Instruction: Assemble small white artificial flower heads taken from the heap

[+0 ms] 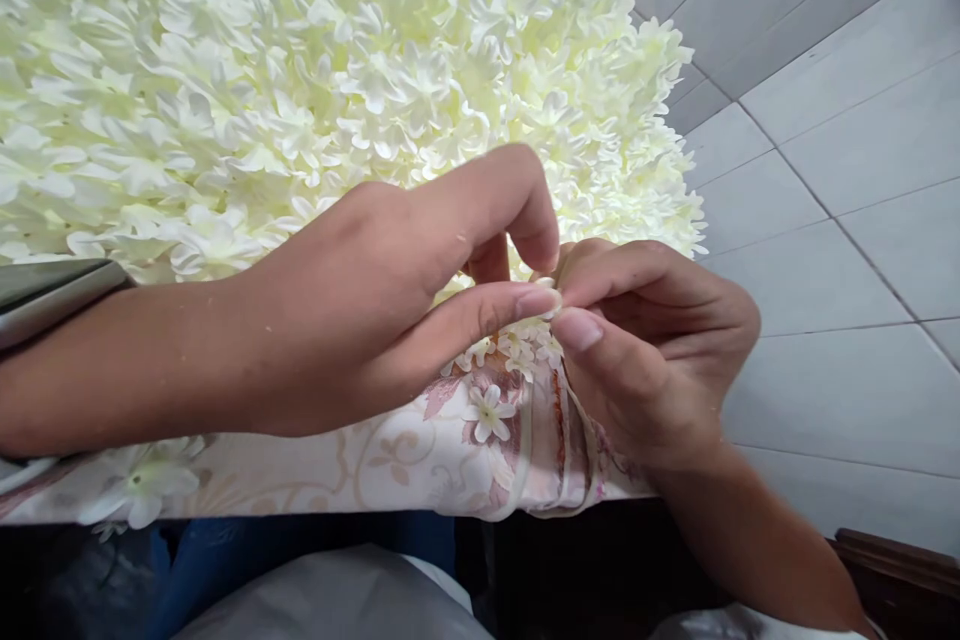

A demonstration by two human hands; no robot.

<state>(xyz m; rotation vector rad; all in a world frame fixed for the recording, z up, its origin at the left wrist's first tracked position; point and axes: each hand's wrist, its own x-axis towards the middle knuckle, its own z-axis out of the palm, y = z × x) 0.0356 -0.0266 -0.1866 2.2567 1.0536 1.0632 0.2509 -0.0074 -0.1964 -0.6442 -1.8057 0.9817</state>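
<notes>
My left hand (420, 270) reaches in from the left with thumb and index finger curled to a pinch. The tip of its thumb nearly meets my right hand (645, 350), whose thumb and index finger are pressed together. Between the fingertips a small whitish bit shows, too hidden to name. Under the hands, pale cord (523, 450) hangs in loops over the front edge of the table. Small white artificial flowers (489, 413) lie on the patterned tablecloth (375, 465) just below the fingers.
A large heap of white and pale yellow artificial flowers (360, 70) covers the table behind the hands. More blossoms (139, 485) lie at the front left edge. Grey-white tiles (840, 270) fill the right side. A dark device (60, 295) sits on the left wrist.
</notes>
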